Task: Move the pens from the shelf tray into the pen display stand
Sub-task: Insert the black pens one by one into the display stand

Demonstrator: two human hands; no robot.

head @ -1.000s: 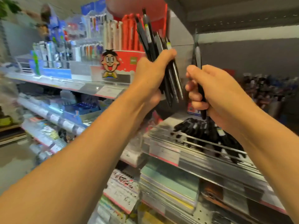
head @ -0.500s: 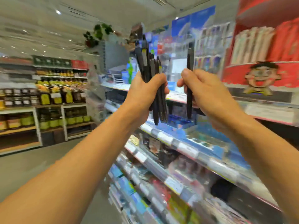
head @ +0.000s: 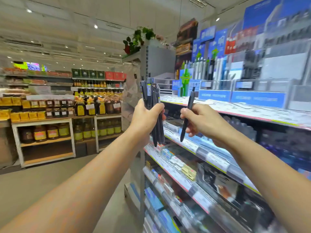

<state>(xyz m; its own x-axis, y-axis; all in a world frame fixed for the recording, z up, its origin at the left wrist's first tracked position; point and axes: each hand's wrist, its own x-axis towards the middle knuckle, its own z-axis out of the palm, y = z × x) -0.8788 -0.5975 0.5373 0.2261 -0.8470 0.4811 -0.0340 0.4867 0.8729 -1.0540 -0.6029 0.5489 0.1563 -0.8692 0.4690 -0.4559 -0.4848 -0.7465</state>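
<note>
The left hand [head: 145, 115] grips a bundle [head: 152, 105] of dark pens upright, fingers wrapped round its middle, tips hanging below the fist. The right hand [head: 202, 121] pinches one pen [head: 188, 113] between thumb and fingers, just right of the bundle and not touching it. Both sit in front of the end of the shelf [head: 235, 108].

The main risk, as I judge it, is the bundle. Several smooth barrels are held by one squeeze, so a pen in the middle could slide down and drop to the floor if that grip eases. The single pen is held near its middle in a light pinch, and a knock against the bundle or the shelf edge could twist it loose. No red display stand shows here, so a wrong slot among the blue pen boxes [head: 257, 98] behind the bundle is also possible.

The pens are slim, dark grey to black, with clips at the top. One in the bundle carries a pale label strip.
</note>
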